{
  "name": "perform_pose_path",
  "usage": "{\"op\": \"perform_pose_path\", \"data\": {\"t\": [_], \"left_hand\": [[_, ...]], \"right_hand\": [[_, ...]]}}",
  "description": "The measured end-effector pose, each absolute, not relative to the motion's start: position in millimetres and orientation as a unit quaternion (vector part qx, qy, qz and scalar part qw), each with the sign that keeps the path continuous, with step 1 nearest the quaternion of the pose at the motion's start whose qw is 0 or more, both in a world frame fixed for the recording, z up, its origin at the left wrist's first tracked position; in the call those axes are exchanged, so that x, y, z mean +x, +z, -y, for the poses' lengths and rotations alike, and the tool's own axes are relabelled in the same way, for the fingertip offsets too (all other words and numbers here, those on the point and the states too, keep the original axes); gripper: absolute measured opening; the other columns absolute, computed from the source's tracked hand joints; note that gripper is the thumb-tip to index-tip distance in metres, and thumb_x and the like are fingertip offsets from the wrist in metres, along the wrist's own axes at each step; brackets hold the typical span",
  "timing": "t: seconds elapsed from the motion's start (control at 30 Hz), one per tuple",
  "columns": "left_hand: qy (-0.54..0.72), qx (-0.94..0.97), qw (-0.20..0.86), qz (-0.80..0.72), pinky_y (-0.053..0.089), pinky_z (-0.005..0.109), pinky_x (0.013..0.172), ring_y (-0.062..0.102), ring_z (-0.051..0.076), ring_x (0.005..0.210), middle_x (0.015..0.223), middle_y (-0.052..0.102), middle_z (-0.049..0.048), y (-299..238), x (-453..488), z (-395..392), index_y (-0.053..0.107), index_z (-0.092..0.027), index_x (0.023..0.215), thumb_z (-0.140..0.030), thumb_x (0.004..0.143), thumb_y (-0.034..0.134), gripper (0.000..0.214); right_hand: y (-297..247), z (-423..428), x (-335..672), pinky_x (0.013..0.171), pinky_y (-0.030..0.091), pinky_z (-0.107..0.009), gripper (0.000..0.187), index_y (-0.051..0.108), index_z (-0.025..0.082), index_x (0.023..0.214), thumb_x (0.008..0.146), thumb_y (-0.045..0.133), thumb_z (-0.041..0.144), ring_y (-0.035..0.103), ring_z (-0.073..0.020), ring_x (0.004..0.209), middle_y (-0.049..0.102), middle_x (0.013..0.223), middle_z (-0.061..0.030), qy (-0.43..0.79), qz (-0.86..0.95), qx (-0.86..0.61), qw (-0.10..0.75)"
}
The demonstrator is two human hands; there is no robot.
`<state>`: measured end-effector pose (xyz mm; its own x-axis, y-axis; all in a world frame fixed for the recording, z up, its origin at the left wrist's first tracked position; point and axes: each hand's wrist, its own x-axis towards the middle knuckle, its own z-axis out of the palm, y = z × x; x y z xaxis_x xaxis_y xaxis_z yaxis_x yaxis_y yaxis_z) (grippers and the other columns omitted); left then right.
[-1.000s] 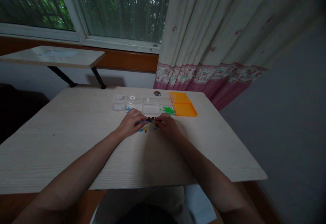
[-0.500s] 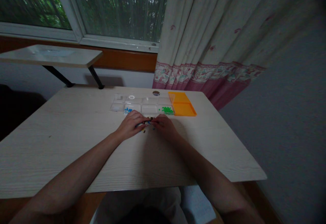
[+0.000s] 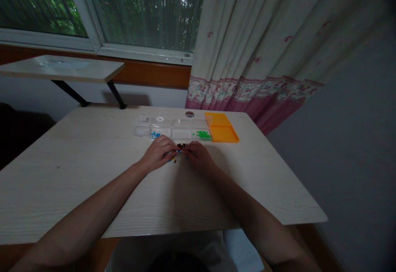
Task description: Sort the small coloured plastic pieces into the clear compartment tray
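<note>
My left hand and my right hand meet above the table, their fingers pinched together. Between the fingertips shows a small blue piece; its exact shape is too small to make out. Just beyond the fingertips lies a little heap of dark brown pieces. Below my left fingers, a yellow bit and a single dark piece rest on the wood. Part of the loose pieces is hidden by my fingers.
Behind my hands stands a clear compartment box. Blue pieces sit in one compartment and green pieces in another. An orange tray adjoins its right end. A raised shelf stands at the table's back left.
My fingertips have drawn together around the blue piece, and more of the brown heap behind them shows. The box and the orange tray stay where they were.
</note>
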<state>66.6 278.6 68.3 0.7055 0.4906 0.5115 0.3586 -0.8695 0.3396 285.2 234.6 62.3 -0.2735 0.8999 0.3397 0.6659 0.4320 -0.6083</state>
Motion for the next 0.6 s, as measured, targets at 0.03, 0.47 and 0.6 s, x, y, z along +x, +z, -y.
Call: {"op": "perform_pose_path", "data": {"t": [0.03, 0.47, 0.6], "left_hand": [[0.308, 0.916, 0.106, -0.232, 0.043, 0.036, 0.088, 0.055, 0.020, 0.094, 0.093, 0.066, 0.0064, 68, 67, -278, 0.070, -0.022, 0.105, -0.038, 0.097, 0.052, 0.026], [0.351, 0.891, 0.103, -0.268, 0.043, 0.037, 0.086, 0.057, 0.020, 0.092, 0.092, 0.068, 0.0056, 63, 66, -285, 0.069, -0.021, 0.096, -0.038, 0.094, 0.058, 0.020], [0.373, 0.874, 0.110, -0.292, 0.043, 0.036, 0.086, 0.057, 0.020, 0.092, 0.090, 0.068, 0.0052, 60, 65, -287, 0.070, -0.022, 0.096, -0.038, 0.093, 0.059, 0.019]], "right_hand": [[62, -234, 285, 0.079, 0.044, -0.028, 0.021, 0.075, 0.021, 0.088, 0.094, 0.058, 0.033, 0.057, -0.0157, 0.078, 0.067, 0.077, -0.0027, 0.176, 0.778, -0.503, 0.333], [63, -239, 301, 0.079, 0.040, -0.030, 0.019, 0.074, 0.020, 0.088, 0.093, 0.057, 0.027, 0.057, -0.0172, 0.080, 0.068, 0.079, -0.0038, 0.067, 0.778, -0.541, 0.313], [65, -241, 310, 0.080, 0.038, -0.031, 0.013, 0.074, 0.020, 0.081, 0.087, 0.065, 0.027, 0.056, -0.0187, 0.085, 0.068, 0.082, -0.0039, 0.027, 0.773, -0.572, 0.274]]}}
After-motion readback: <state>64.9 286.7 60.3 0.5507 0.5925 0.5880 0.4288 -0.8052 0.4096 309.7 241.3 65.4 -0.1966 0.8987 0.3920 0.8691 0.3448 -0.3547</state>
